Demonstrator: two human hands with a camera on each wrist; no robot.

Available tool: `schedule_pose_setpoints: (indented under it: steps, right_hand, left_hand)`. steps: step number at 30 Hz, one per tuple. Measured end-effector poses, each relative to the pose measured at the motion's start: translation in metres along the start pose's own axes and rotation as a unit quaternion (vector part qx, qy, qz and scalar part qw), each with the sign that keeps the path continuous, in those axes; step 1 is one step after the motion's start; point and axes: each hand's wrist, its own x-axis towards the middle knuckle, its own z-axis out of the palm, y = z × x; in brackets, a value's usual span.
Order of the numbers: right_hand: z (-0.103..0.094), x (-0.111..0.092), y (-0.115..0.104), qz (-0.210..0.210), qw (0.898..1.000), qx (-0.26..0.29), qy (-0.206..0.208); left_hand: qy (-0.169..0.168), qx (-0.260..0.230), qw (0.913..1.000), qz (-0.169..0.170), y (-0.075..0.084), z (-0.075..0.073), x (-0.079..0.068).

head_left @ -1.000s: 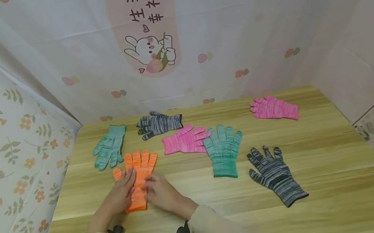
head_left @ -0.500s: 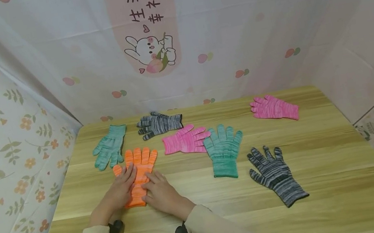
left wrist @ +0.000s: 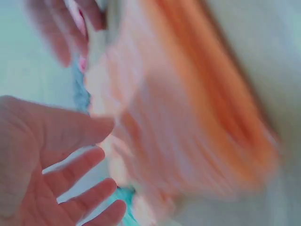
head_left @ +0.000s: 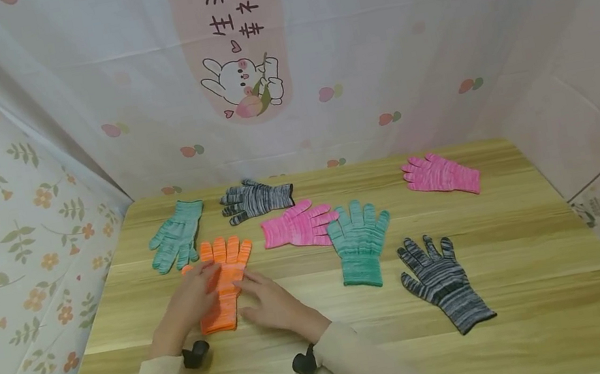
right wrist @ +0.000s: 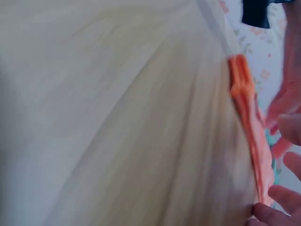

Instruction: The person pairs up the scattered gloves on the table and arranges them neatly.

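An orange knit glove [head_left: 227, 277] lies flat on the table at the left, its fingers pointing to the back and its cuff toward the front. Over its left side is my left hand [head_left: 191, 301]. In the left wrist view this hand [left wrist: 56, 160] has its thumb and fingers spread loosely above the blurred orange cloth, holding nothing. My right hand [head_left: 274, 307] is at the glove's right edge, fingertips close to the palm area. In the right wrist view, its relaxed fingers [right wrist: 277, 200] show beside the glove. The left hand hides the glove's thumb side.
Behind the orange glove lie a green glove [head_left: 178, 235] and a grey-black glove [head_left: 258, 198]. A pink glove [head_left: 295, 226] touches another green glove [head_left: 362, 243]. To the right are a second grey-black glove [head_left: 446, 285] and a pink one [head_left: 442, 175]. Patterned curtains [head_left: 373, 55] border the table.
The orange glove has shifted slightly toward the back. Both hands have loosened from it, the left now raised a little over it and the right drawn slightly to the right. Other gloves stay put.
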Motion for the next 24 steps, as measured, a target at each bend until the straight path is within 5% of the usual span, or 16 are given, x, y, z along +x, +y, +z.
schedule_pose_setpoints:
  steps: [5,15,19,24]
  right_hand:
    - [-0.012,-0.013,0.013,0.019,0.999,-0.03,0.038]
    - [-0.053,-0.036,0.042,0.019,0.991,-0.1,0.091]
    - [-0.068,-0.047,0.05,0.054,0.989,-0.102,0.09]
    - [-0.084,-0.057,0.056,0.098,0.988,-0.094,0.074]
  left_hand:
    - [0.013,-0.007,0.9999,0.005,0.03,0.0,0.016]
    - [-0.032,-0.007,0.9982,0.051,0.085,0.028,0.056]
    - [-0.025,0.028,0.9983,0.045,0.096,0.04,0.062]
    - [-0.059,0.071,0.9954,0.026,0.107,0.046,0.061]
